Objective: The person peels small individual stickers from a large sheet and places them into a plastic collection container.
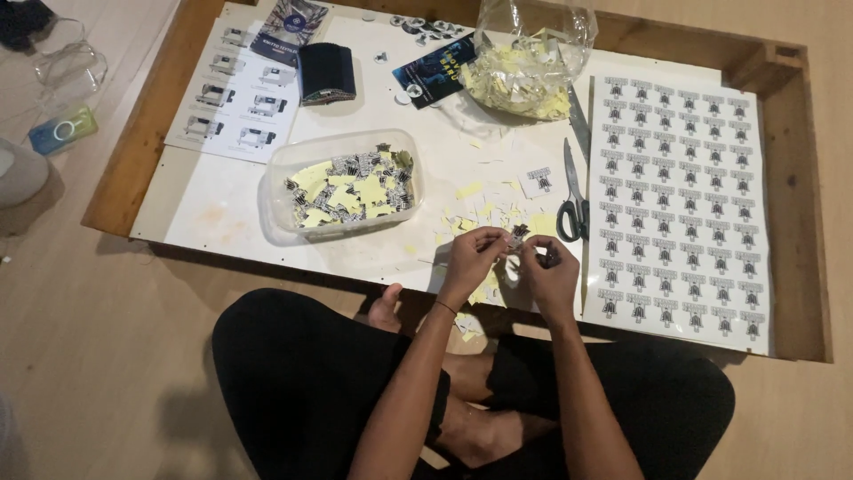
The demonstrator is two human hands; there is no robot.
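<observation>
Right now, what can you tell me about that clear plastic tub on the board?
The clear plastic tub is a shallow, rounded-corner rectangular container of see-through plastic, with no lid on it. It sits upright on the white board, to the left of the person's hands and apart from them. It holds a loose heap of small cut pieces, pale yellow on one side and printed black-and-white on the other. Nothing else touches it; a printed sheet lies just behind its far left corner.

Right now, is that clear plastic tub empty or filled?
Partly filled: the tub holds a loose layer of cut stickers, yellow and printed, and has no lid.
</observation>
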